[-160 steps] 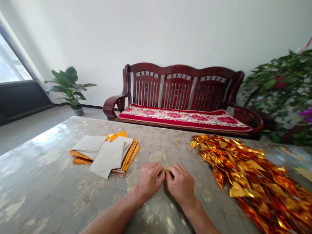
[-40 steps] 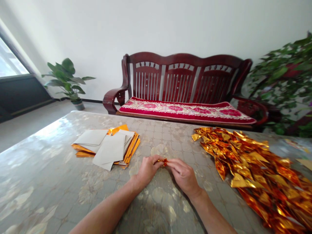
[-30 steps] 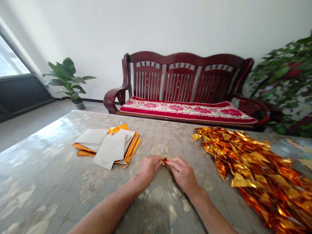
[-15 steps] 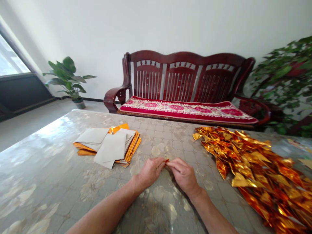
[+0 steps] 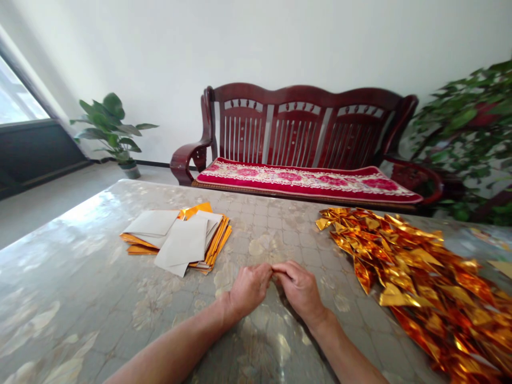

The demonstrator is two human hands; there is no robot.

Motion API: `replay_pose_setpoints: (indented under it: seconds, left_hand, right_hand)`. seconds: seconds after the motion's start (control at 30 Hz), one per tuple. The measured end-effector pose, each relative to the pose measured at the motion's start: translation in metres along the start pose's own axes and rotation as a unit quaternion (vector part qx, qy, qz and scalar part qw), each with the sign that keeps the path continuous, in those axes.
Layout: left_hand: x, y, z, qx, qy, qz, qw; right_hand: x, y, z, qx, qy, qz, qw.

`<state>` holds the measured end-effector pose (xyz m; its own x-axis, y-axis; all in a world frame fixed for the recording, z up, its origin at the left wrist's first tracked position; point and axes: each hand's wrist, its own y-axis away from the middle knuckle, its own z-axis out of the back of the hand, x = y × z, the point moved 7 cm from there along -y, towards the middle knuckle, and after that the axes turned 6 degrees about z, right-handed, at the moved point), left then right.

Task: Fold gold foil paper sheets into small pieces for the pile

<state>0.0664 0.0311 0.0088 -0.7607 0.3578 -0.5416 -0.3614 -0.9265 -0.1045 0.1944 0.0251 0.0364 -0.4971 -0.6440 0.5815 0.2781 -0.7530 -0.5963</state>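
My left hand (image 5: 248, 288) and my right hand (image 5: 301, 288) rest low on the table (image 5: 80, 277), fingertips pinched together at its middle. They close on a small folded piece of gold foil, which the fingers hide almost entirely. A stack of flat sheets (image 5: 180, 240), grey side up with orange-gold edges, lies to the left of my hands. A large heap of folded gold foil pieces (image 5: 412, 272) spreads across the right side of the table.
Behind the table stands a dark red wooden bench (image 5: 304, 122) with a red floral cushion (image 5: 308, 181). A potted plant (image 5: 110, 130) stands on the floor at the far left, and a leafy plant (image 5: 468, 138) at the right. A window is at the left edge.
My hands have lowered toward the table and closed tighter. The gold foil tip that showed between my fingers half a second ago is now covered.
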Motion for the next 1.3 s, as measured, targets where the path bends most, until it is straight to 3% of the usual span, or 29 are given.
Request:
replay_pose_setpoints:
  seconds: [0.17, 0.4, 0.63, 0.8, 0.97, 1.13, 1.3]
  left_hand:
    - [0.001, -0.005, 0.005, -0.018, 0.038, -0.001, 0.999]
    - [0.02, -0.016, 0.019, -0.053, 0.08, 0.086, 0.992]
    - [0.021, -0.018, 0.021, -0.063, 0.056, 0.071, 0.994]
    - [0.021, -0.019, 0.018, -0.069, 0.094, 0.074, 0.99]
    - [0.018, -0.014, 0.023, -0.094, 0.112, 0.026, 0.989]
    - [0.005, -0.009, 0.037, -0.111, 0.066, -0.091, 0.987]
    - [0.0, -0.011, 0.036, -0.084, 0.025, -0.146, 0.985]
  right_hand:
    - [-0.001, 0.0, 0.0, -0.007, 0.027, 0.009, 1.0]
    - [-0.018, 0.001, 0.016, -0.071, 0.129, -0.015, 0.989]
    - [-0.002, -0.003, 0.015, 0.029, 0.173, 0.109, 0.978]
    - [0.004, -0.001, 0.012, 0.095, 0.178, 0.138, 0.97]
    - [-0.002, 0.0, 0.012, 0.105, 0.169, 0.104, 0.974]
    - [-0.011, 0.0, 0.014, 0.083, 0.114, 0.072, 0.987]
    - [-0.011, 0.001, 0.013, 0.081, 0.091, 0.075, 0.99]
